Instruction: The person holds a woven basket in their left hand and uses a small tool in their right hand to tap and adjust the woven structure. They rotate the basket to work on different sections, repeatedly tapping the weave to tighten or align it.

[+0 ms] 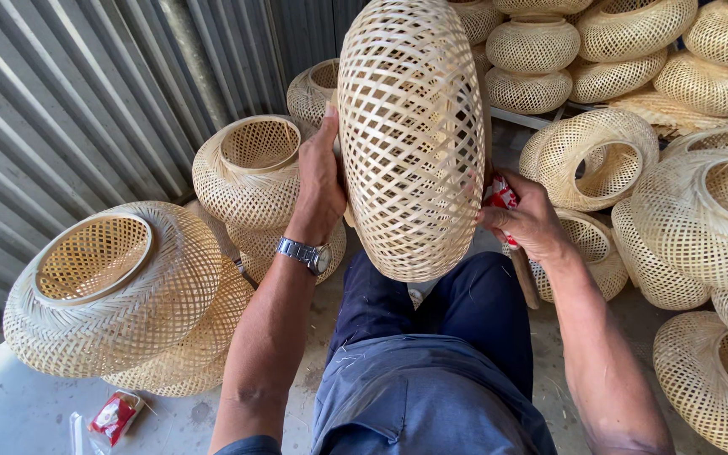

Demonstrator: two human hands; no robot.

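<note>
Woven bamboo shade (412, 135): held upright above the lap, clasped by left hand (320, 181); right hand (526, 221), fingers closed on a red-white object (500, 195), pressed to its edge. Baskets (120, 291) crowded both sides; floor (10, 409) bare lower left.

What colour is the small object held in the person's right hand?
Red with white, the small object shows partly behind the woven bamboo shade in the right hand, head view.
</note>
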